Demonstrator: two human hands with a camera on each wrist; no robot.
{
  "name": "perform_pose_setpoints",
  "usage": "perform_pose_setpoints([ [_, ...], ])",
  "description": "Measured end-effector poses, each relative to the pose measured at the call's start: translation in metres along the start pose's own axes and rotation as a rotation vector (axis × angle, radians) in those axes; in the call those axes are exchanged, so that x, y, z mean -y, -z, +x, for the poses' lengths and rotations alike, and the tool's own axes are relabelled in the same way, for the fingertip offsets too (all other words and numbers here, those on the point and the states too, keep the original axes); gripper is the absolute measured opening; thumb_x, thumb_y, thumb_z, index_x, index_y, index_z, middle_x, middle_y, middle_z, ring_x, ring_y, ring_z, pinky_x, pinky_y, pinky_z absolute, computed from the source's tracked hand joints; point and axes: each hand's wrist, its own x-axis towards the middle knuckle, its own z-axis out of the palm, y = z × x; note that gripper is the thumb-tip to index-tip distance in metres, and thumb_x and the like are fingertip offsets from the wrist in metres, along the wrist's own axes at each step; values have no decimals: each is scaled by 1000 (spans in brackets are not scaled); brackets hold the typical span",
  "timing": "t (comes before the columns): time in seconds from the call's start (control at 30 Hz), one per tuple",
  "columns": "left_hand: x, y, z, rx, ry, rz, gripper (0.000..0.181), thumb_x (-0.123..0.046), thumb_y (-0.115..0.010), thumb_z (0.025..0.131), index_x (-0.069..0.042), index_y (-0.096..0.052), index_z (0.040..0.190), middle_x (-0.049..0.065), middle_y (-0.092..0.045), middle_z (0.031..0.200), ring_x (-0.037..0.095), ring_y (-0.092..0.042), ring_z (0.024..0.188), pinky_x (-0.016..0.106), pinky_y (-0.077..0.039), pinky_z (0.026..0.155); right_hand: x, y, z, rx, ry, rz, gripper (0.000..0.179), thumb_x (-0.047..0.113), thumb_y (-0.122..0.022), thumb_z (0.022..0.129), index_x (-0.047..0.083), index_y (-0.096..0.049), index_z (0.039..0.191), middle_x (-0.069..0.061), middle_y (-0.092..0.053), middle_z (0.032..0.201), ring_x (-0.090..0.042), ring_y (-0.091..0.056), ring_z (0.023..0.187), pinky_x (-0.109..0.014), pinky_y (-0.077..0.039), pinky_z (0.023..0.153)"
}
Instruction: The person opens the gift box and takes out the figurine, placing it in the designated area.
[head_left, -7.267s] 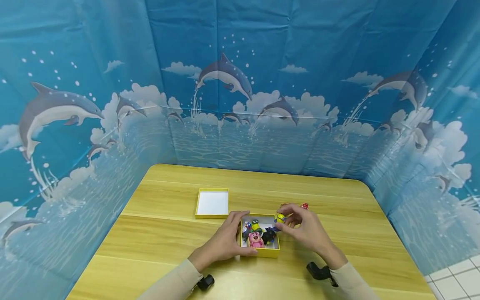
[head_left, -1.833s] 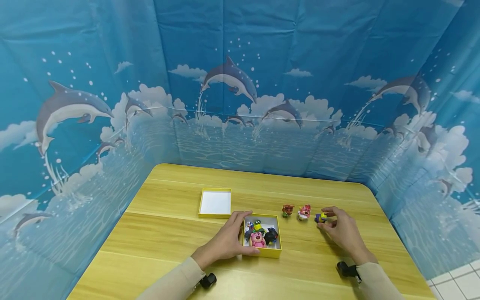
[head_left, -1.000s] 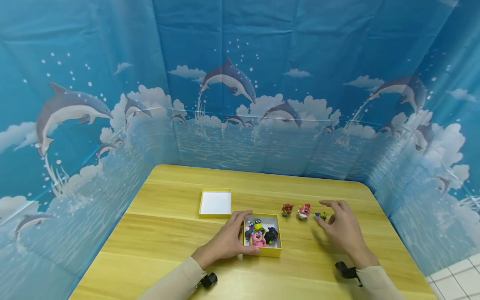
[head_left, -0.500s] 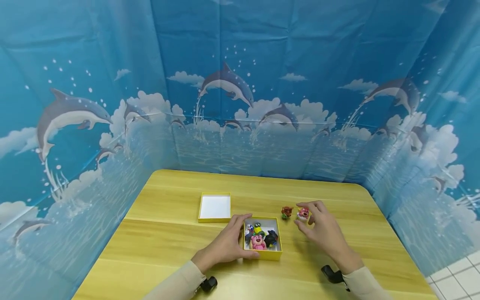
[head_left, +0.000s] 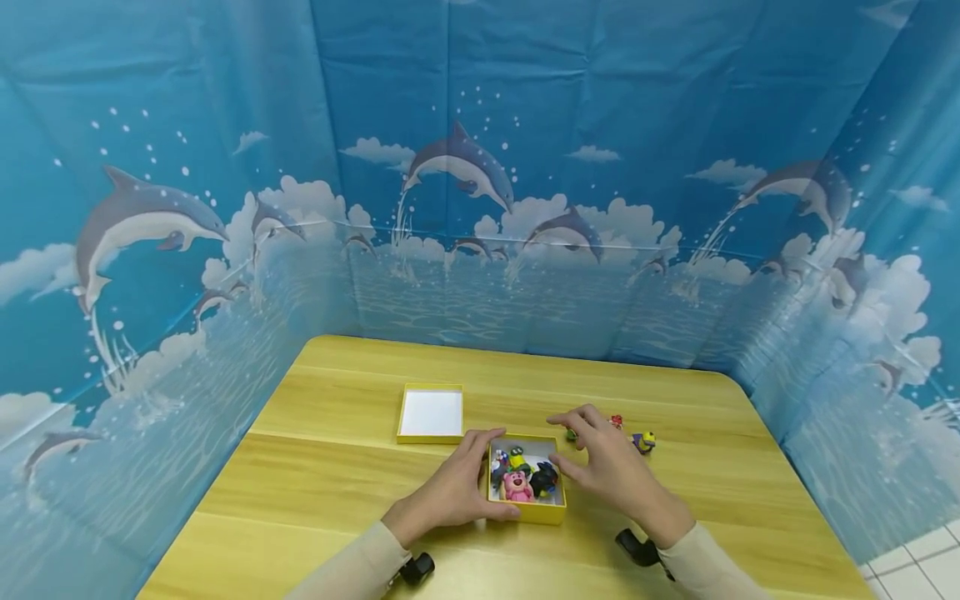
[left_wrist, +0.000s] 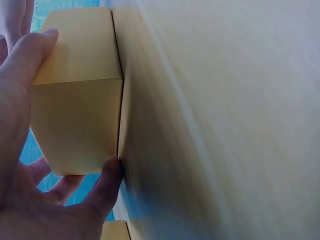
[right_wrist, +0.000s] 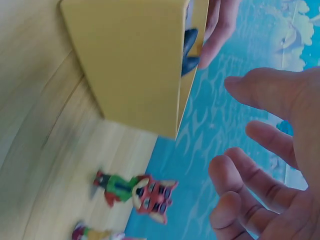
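My left hand (head_left: 446, 487) grips a yellow open box (head_left: 542, 513) from its left side, thumb along the front wall and fingers toward the back. Inside lie a pink bear figurine (head_left: 517, 487), a black figurine (head_left: 543, 480), a yellow-and-green minion figurine (head_left: 517, 457) and a greyish one partly hidden. My right hand (head_left: 611, 467) hovers at the box's right edge, fingers spread and holding nothing. In the right wrist view, a fox figurine (right_wrist: 150, 197) with a green body stands beyond the box; in the head view my right hand mostly covers it.
A shallow yellow lid (head_left: 431, 414) with white inside lies behind the box, to the left. Past my right hand are a red-topped figurine (head_left: 617, 421), partly hidden, and a purple-and-yellow minion figurine (head_left: 644, 442). The wooden table (head_left: 322, 467) meets a dolphin-print curtain (head_left: 480, 292).
My right hand has carried the purple-and-yellow minion figurine from the box to the table's right, let go of it, and come back left to the box. My left hand stays on the box.
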Motion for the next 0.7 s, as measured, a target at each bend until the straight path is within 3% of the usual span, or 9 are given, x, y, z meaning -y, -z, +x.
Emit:
perform_pose_setpoints([
  [0.23,0,-1,0,12,-2,-5,128,-72,-96,87,-24,-30,184,8,-46,175,25,-64,146,53,-60,124,14,-5,8,98,24,-4,55,23,-99,96,18,-77,146,-7,-75,129,-17,-71,90,-21,-53,67],
  [0.43,-1,1,1,10,7,10,131,-76,-93,88,-22,-26,186,9,-46,175,24,-64,146,54,-60,123,19,-8,17,151,87,8,50,21,-96,99,13,-78,145,-6,-76,130,-16,-71,92,-27,-60,74],
  [0.7,2,2,1,14,-4,4,132,-76,-93,89,-21,-24,186,9,-45,176,21,-62,146,52,-58,126,23,-17,25,245,93,83,47,23,-94,102,12,-78,145,-9,-79,132,-26,-79,104,-35,-66,82],
])
